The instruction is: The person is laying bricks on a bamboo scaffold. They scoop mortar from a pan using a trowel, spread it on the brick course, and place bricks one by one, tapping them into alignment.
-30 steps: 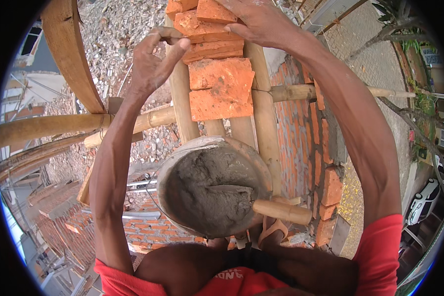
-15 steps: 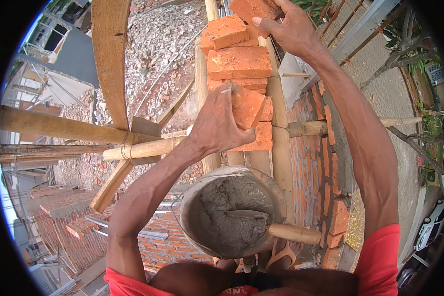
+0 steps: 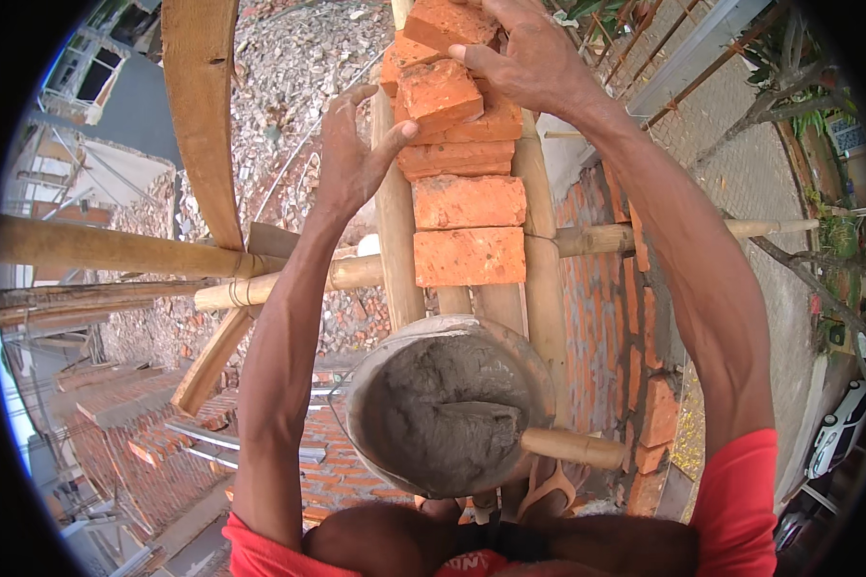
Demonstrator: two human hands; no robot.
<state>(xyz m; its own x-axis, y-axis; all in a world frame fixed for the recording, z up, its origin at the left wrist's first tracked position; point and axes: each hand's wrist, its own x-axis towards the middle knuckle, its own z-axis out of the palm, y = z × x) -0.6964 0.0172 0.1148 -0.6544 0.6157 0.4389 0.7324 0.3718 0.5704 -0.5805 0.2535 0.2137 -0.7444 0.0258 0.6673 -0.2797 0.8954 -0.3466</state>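
Note:
Orange-red bricks lie in a row and partly piled on bamboo poles in front of me. My left hand (image 3: 356,159) is open beside the pile, fingers spread, its thumb tip close to the lower left corner of a loose brick (image 3: 440,93). That brick lies askew on top of the others. At the far end, my right hand (image 3: 534,58) grips another brick (image 3: 449,24), with the thumb on its near side; some fingers are cut off by the upper edge. Two bricks (image 3: 470,257) lie flat at the near end of the row.
A bucket of grey mortar (image 3: 433,404) stands close to me, a wooden-handled trowel (image 3: 573,448) resting in it. Bamboo poles (image 3: 544,288) run along and across. A brick wall (image 3: 587,317) is at right; rubble (image 3: 289,87) lies below at left.
My left hand has carried a brick from the near end to the pile, let go and drawn left. My right hand has moved left with its brick.

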